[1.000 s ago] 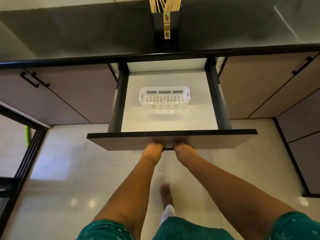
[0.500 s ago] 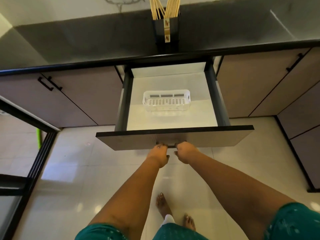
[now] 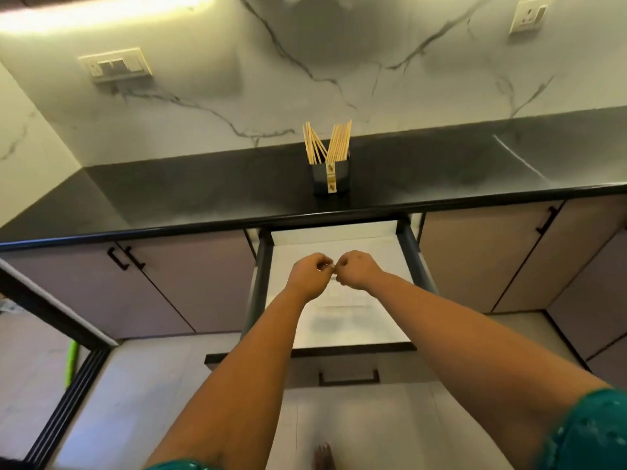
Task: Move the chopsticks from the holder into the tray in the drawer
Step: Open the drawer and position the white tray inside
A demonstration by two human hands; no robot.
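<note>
Several wooden chopsticks [image 3: 327,144] stand in a dark holder [image 3: 329,178] on the black countertop, right behind the open drawer [image 3: 353,347]. The white tray [image 3: 344,300] lies on the drawer's pale liner, blurred and partly hidden behind my hands and forearms. My left hand [image 3: 310,274] and my right hand [image 3: 356,269] hover side by side above the drawer, knuckles almost touching, fingers curled in with nothing in them. Both hands are well short of the holder.
The black countertop [image 3: 203,195] runs the width of the view under a marble wall with switch plates. Closed cabinet doors with black handles flank the drawer. The drawer front [image 3: 349,366] juts out over the tiled floor, where my foot [image 3: 324,456] shows.
Both hands have let go of the drawer's front handle and risen above the open drawer. The view has tilted up, so the wall and the whole holder now show.
</note>
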